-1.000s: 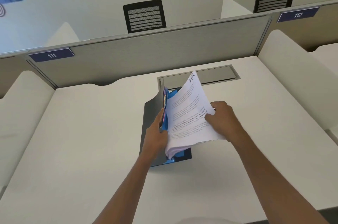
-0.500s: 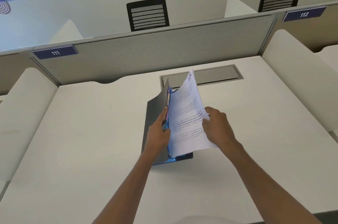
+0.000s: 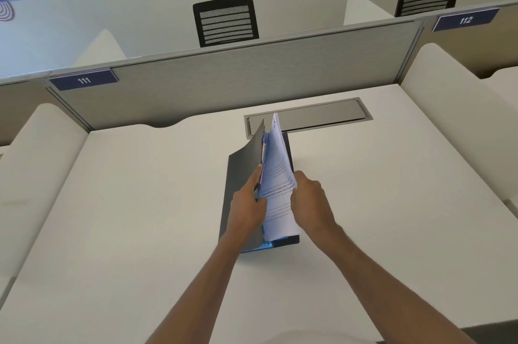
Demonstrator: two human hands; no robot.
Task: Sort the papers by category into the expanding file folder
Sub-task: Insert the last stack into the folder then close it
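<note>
A dark grey expanding file folder (image 3: 241,175) with blue inner dividers stands open on the white desk (image 3: 126,217), its flap raised to the left. My left hand (image 3: 248,206) grips the flap and the front dividers, holding them apart. My right hand (image 3: 309,203) holds a sheaf of printed white papers (image 3: 277,175) by its right edge. The papers stand nearly upright, their lower part down inside the folder. What lies between the dividers is hidden.
A grey cable hatch (image 3: 316,116) is set into the desk just behind the folder. A grey partition (image 3: 252,74) with labels 111 and 112 closes the back, white side screens (image 3: 448,108) flank the desk, and two black chairs (image 3: 225,21) stand beyond.
The papers have swung from leaning right to nearly upright and moved left toward the raised flap. My right hand followed them leftward, closer to my left hand.
</note>
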